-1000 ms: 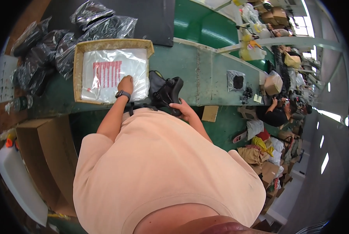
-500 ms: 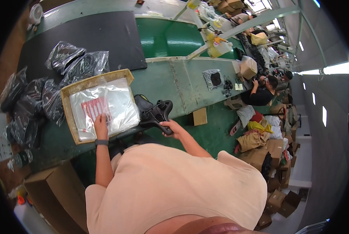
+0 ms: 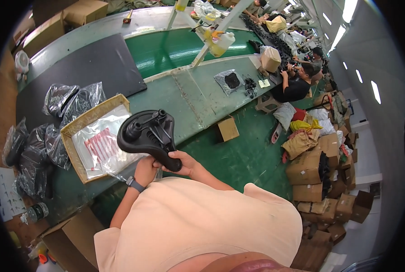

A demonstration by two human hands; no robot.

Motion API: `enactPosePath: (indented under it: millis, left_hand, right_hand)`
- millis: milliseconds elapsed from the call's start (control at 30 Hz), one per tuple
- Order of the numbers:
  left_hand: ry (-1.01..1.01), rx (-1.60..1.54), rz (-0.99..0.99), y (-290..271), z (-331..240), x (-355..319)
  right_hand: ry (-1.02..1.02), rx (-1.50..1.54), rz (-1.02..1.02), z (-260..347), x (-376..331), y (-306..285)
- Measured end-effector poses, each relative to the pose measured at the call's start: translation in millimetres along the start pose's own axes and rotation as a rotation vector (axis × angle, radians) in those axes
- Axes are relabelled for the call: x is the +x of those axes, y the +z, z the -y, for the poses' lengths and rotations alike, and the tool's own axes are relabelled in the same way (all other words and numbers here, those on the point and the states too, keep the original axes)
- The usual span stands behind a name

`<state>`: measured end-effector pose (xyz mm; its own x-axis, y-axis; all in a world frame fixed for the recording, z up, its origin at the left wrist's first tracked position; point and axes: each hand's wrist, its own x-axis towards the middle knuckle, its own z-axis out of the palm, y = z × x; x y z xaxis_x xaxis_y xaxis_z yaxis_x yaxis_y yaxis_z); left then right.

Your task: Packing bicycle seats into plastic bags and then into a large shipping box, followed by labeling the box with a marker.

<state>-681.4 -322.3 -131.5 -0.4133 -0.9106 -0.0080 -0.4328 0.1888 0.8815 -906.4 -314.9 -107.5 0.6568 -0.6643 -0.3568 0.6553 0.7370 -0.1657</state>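
Note:
A black bicycle saddle [image 3: 143, 133] is held up in front of me, its underside with springs and clamp showing. My right hand [image 3: 184, 163] is closed round its narrow nose. Right beside that nose, my left hand [image 3: 146, 170] is closed, with clear plastic film [image 3: 118, 176] showing at its edges; it looks like a clear plastic bag, mostly hidden by the hand and wrist. Left of the saddle, a shallow cardboard box [image 3: 69, 134] holds a stack of clear plastic bags [image 3: 87, 131] with red printing.
Several plastic-wrapped black saddles [image 3: 35, 156] lie left of the box, near a dark mat [image 3: 84, 63]. The green workbench [image 3: 175, 106] runs along a green conveyor belt [image 3: 152, 50]. Below it is a small carton [image 3: 228, 128]. A co-worker [image 3: 295, 84] sits farther right, near piled cartons [image 3: 304, 167].
My right hand has raised the saddle and brought it left, nearer the box. My left hand has left the bag stack and come to the saddle's nose with clear plastic. The view has shifted.

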Motion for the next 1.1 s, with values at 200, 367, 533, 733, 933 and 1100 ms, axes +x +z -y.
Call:
enactPosePath:
  millis: [200, 367, 533, 733, 933, 1100]
  left_hand:
    - [-0.382, -0.915, -0.017, 38.2, -31.2, -39.9]
    - [-0.33, -1.558, -0.455, 31.1, -39.5, -63.8]
    - [-0.377, -1.706, -0.362, 25.5, -66.3, -90.2]
    - [-0.528, -0.98, -0.279, 47.1, -85.8, -96.2]
    - [-0.316, -0.663, -0.604, -19.5, -108.6, -115.3]
    - [-0.114, -0.235, -0.712, -87.1, -116.6, -179.2]
  right_hand:
    - [-0.157, -0.173, -0.022, -7.0, -66.7, -15.3]
    - [-0.147, 0.172, 0.128, -22.2, -120.5, -60.7]
    - [-0.236, 0.184, 0.153, -25.1, -169.3, -68.3]
    - [-0.187, -0.413, 0.159, -9.4, -202.1, -54.6]
    - [-0.493, -1.304, -0.117, -49.8, -169.6, 25.4]
    - [-0.54, -1.63, -0.107, -133.2, -105.0, 72.3]
